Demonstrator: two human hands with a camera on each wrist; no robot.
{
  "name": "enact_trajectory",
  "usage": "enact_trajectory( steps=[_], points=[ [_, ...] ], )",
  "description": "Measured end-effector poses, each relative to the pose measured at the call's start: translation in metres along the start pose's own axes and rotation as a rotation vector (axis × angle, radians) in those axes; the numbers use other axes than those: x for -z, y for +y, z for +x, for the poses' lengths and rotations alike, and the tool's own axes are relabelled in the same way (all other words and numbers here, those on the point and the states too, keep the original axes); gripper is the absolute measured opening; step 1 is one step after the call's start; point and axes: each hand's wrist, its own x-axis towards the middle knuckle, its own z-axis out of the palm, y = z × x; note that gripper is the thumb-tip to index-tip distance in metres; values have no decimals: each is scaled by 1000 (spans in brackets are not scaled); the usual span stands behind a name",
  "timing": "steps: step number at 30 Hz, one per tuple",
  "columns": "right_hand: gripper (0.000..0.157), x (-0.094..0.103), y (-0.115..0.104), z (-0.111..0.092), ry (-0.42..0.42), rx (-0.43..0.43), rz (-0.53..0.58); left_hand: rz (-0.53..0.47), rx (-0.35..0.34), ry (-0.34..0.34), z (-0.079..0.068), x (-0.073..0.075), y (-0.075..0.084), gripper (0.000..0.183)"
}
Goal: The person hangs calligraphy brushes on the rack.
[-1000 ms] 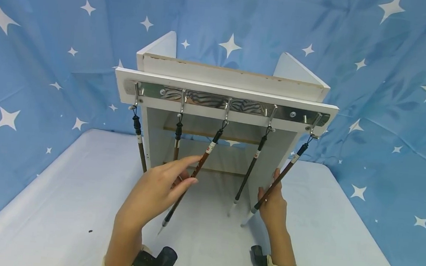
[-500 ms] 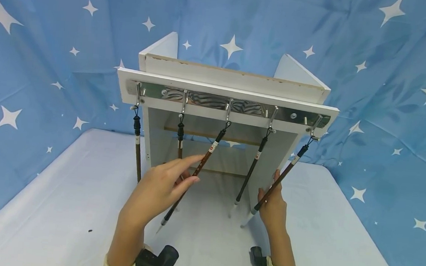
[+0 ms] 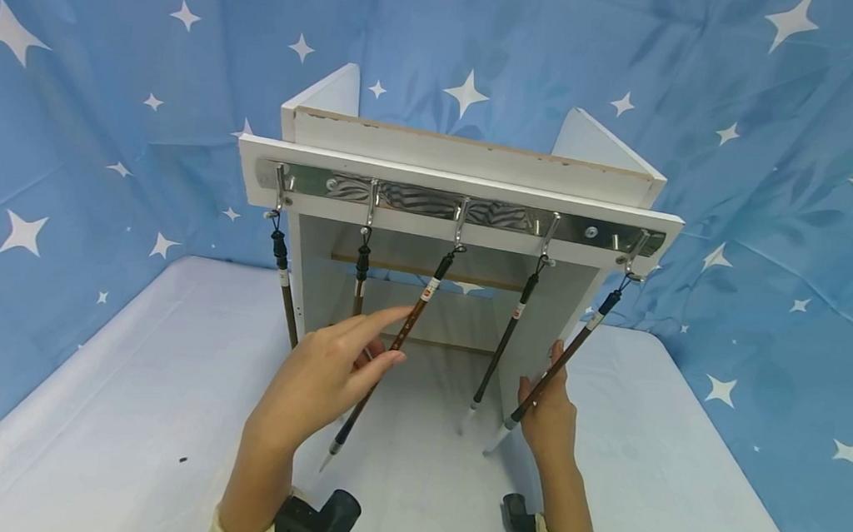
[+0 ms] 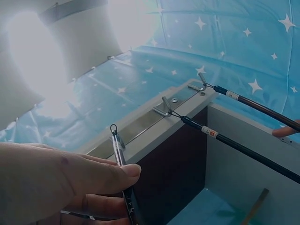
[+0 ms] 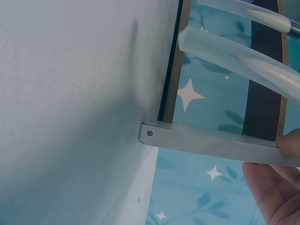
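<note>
Five hooks along a metal strip on a white stand (image 3: 480,155) carry several hanging calligraphy brushes. My left hand (image 3: 328,367) pinches the brown shaft of the middle brush (image 3: 408,325) between thumb and fingers; its loop stays on its hook and its tip slants down to the left. In the left wrist view the thumb (image 4: 132,170) crosses that shaft. My right hand (image 3: 552,414) grips the front edge of the stand's right side panel (image 5: 206,144), behind the rightmost brush (image 3: 577,338). Part of the second brush (image 3: 361,273) is hidden by my left hand.
Other brushes hang at the far left (image 3: 285,288) and right of the middle (image 3: 509,331). Clear caps (image 5: 225,51) cover brush tips in the right wrist view. A white cloth table (image 3: 124,376) lies below; a starry blue curtain (image 3: 108,107) stands behind.
The leftmost brush swings slightly at its lower end, left and then back right. Both hands keep their holds, and the whole head view shifts a little.
</note>
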Motion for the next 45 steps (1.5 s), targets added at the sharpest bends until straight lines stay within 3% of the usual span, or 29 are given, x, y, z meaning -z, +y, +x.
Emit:
enact_trajectory(
  steps=[14, 29, 38, 45],
  points=[
    [79, -1, 1, 0, 14, 8, 0, 4, -25, -35, -1, 0, 2, 43],
    [79, -1, 2, -1, 18, 18, -3, -87, -39, -116, 1, -4, 6, 44],
    [78, -2, 2, 1, 56, 51, 3, -78, -65, -139, 5, -9, 7, 43],
    [77, -2, 3, -2, 50, 34, 1, -93, -31, -142, 4, -12, 6, 43]
  ],
)
